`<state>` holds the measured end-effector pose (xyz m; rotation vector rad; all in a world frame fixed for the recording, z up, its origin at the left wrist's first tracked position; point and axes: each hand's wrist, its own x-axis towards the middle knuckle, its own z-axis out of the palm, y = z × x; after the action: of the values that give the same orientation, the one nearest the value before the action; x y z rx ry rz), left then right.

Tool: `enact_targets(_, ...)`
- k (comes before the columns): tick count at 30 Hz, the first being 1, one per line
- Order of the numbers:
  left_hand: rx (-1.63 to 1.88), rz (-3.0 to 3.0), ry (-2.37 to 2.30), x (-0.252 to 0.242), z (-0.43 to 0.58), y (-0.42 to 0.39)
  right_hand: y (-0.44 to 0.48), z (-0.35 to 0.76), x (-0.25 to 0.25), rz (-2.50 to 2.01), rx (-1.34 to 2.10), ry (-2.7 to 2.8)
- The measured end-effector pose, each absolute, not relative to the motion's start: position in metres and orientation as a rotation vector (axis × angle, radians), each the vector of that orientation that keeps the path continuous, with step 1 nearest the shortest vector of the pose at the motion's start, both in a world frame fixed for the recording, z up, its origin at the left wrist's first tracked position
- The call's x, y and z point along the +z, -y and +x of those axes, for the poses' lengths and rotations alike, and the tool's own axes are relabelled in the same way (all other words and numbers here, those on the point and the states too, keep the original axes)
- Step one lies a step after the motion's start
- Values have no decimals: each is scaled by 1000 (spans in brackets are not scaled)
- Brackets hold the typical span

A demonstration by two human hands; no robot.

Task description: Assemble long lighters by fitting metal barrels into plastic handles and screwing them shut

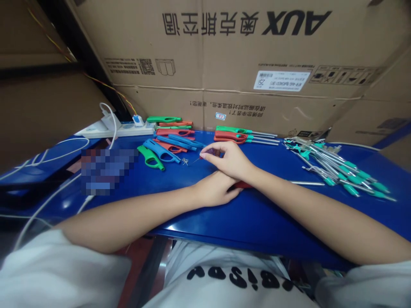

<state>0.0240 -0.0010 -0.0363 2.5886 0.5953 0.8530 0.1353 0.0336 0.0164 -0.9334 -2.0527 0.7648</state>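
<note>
My right hand (229,158) is closed on a small screwdriver with a dark red handle (213,152). Its thin tip points left, towards a little heap of screws (185,161) on the blue table. Beneath the right wrist, my left hand (216,189) is wrapped around a red long-necked lighter (244,185). The lighter's metal tube (308,183) sticks out to the right past my right forearm, and most of its body is hidden by my hands. Just beyond the screws lie blue handle shells (163,152) and a green handle shell (150,158).
Several lighters with metal tubes (247,136) lie behind my hands. To the right is a pile of metal tubes with teal ends (343,169). A white power strip (128,128) with cables sits at the left back. A large cardboard sheet (205,55) stands behind the table (276,218).
</note>
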Motion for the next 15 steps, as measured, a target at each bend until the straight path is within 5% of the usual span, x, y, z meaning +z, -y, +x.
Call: enact_targets(15, 761, 2545, -570, -24, 21, -2, -24, 152, 25, -896, 797, 1677)
